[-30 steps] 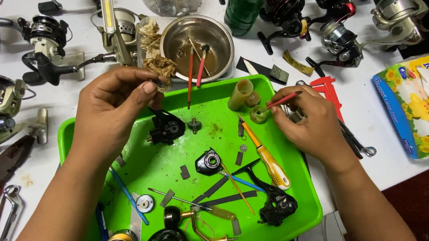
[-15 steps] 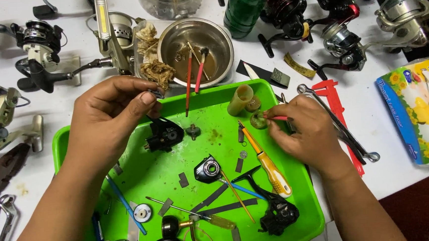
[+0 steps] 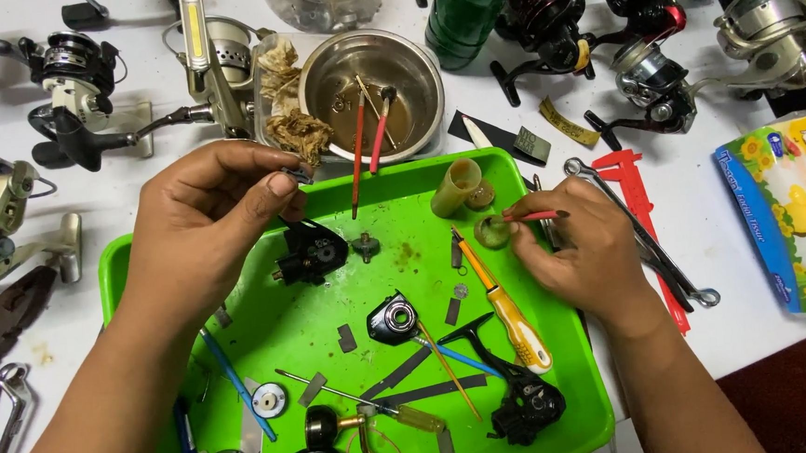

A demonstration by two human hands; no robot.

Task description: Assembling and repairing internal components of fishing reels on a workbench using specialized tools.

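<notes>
Bright green tray (image 3: 352,304) on white table (image 3: 726,328). At tray's five o'clock, yellow-handled screwdriver (image 3: 511,318); at eleven, black reel body (image 3: 310,254). Red brush (image 3: 531,216) at two o'clock. Silver bowl (image 3: 372,93) at twelve, holding two red-handled brushes (image 3: 370,140). Blue-and-yellow flowered tissue pack (image 3: 793,207) at three.

the right hand (image 3: 584,255) has turned. a second ago its fingers lay low over the tray's right edge with the red brush (image 3: 531,216) pointing up and to the right; now the brush lies nearly level, its tip toward the small round cap (image 3: 491,231) by the yellow tube (image 3: 455,188), and the hand sits just right of that cap. the left hand (image 3: 206,231) has lifted a little off the black reel body (image 3: 310,254) and now pinches a small dark part (image 3: 299,175) between thumb and forefinger, clear of the tray, where before its fingers curled closer down.
</notes>
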